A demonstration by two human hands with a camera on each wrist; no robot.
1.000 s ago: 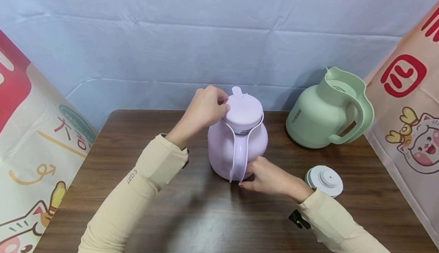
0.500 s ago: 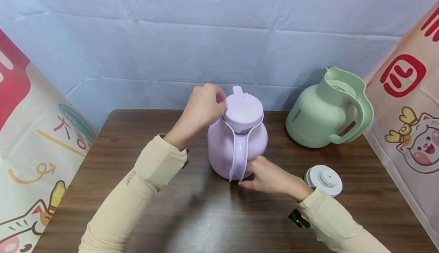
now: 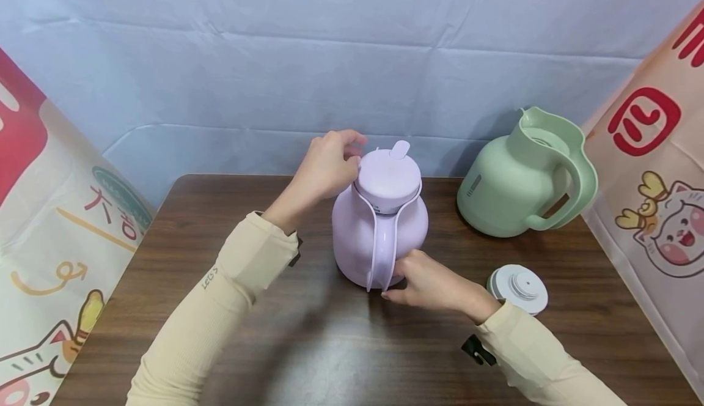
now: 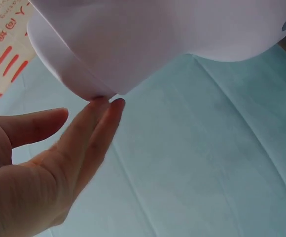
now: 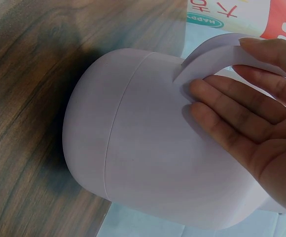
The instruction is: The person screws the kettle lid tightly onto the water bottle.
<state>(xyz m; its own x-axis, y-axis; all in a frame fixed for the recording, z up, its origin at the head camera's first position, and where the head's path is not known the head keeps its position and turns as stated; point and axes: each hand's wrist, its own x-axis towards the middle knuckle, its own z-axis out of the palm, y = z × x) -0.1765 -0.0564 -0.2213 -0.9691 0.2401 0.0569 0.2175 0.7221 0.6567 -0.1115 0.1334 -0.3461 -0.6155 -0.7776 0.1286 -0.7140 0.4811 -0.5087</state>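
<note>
A lilac thermos jug (image 3: 351, 244) stands upright on the table, its handle (image 3: 383, 250) toward me. On its mouth sits a round lilac lid (image 3: 387, 177) with a small tab (image 3: 399, 150) pointing back and right. My left hand (image 3: 329, 166) is at the lid's left side. In the left wrist view, fairly straight fingertips (image 4: 99, 102) touch the lid's rim while the thumb stands apart. Low on the handle, my right hand (image 3: 431, 284) pinches it between thumb and index finger; the right wrist view shows the other fingers (image 5: 217, 116) against the jug's body.
A green thermos jug (image 3: 500, 189) stands at the back right. In front of it, a white round stopper (image 3: 519, 288) lies near my right wrist. The brown wooden table (image 3: 247, 345) ends at a pale cloth backdrop (image 3: 264, 76), with printed panels on both sides.
The lid has turned clockwise, seen from above, so its tab moved from the back toward the right. My left fingers have spread from the rim. The right hand has stayed put.
</note>
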